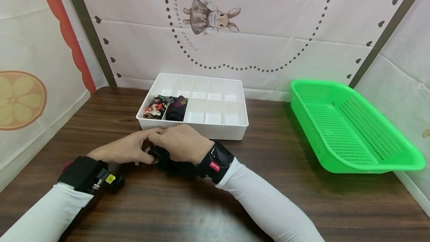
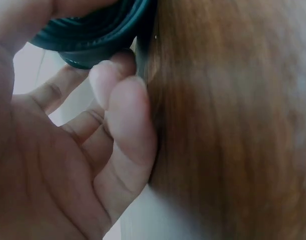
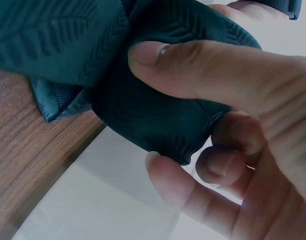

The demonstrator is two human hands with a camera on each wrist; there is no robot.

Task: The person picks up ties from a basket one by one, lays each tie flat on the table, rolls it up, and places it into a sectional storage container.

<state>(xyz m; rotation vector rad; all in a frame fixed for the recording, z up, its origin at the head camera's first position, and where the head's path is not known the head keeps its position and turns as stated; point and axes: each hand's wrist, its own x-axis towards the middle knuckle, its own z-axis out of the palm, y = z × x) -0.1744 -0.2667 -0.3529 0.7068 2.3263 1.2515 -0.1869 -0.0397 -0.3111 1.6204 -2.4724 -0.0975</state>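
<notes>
At the near centre of the wooden table [image 1: 268,197], we are working both hands on a dark rolled fabric item [image 1: 163,158]. Our left hand [image 1: 125,148] is sitting at 9 o'clock of the item, and our right hand [image 1: 183,143] is covering it from 12 o'clock; the fingertips of the two hands are touching above it.

In the right wrist view, we are pinching the dark teal fabric [image 3: 142,105], which bears a leaf pattern, between the thumb [image 3: 203,70] and the curled fingers [image 3: 183,185], so the right hand is closing firmly around it. In the left wrist view, our fingers [image 2: 127,120] are lying loosely bent against the table surface [image 2: 233,120], with the rolled edge of the item [image 2: 92,37] pressed at the fingertips; whether the left thumb is clamping the roll we cannot tell for certain, though the hand is in contact with it.

At 12 o'clock of the hands, just beyond them, we are seeing a white divided organizer box [image 1: 218,130]. Its two near-left compartments are holding a patterned red roll [image 1: 155,108] and a dark roll [image 1: 177,108], lying side by side. At 3 o'clock, well apart from the hands, a green plastic basket [image 1: 336,160] is resting against the right wall. Each forearm is wearing a white sleeve [image 1: 268,204] and a black wrist unit [image 1: 215,163].
</notes>
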